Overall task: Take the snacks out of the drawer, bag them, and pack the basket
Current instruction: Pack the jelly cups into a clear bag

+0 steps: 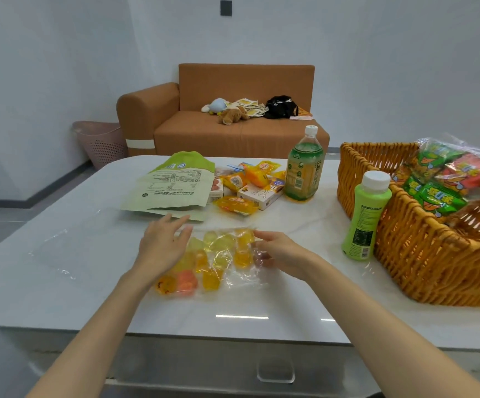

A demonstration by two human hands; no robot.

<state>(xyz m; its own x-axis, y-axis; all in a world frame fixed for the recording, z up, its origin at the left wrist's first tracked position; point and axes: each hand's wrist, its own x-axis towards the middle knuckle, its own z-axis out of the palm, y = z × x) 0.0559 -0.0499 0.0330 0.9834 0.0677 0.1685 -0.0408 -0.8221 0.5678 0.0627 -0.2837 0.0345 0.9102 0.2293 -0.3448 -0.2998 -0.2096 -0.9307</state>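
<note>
Clear bag (227, 254) of jelly cups (211, 278) lying left of the basket (405, 248): left hand (164, 242) is pressing it with fingers spread, right hand (280, 255) is pinching its film. If the mouth is gaping, lifting is risking spilled cups; a swing is risking toppling the green bottle (366, 219) just beside the basket.

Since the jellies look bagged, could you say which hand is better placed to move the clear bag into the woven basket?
Probably the right hand: it pinches the clear plastic bag of yellow jelly cups, and the orange wicker basket stands on that side. The left hand lies flat on it.
</note>
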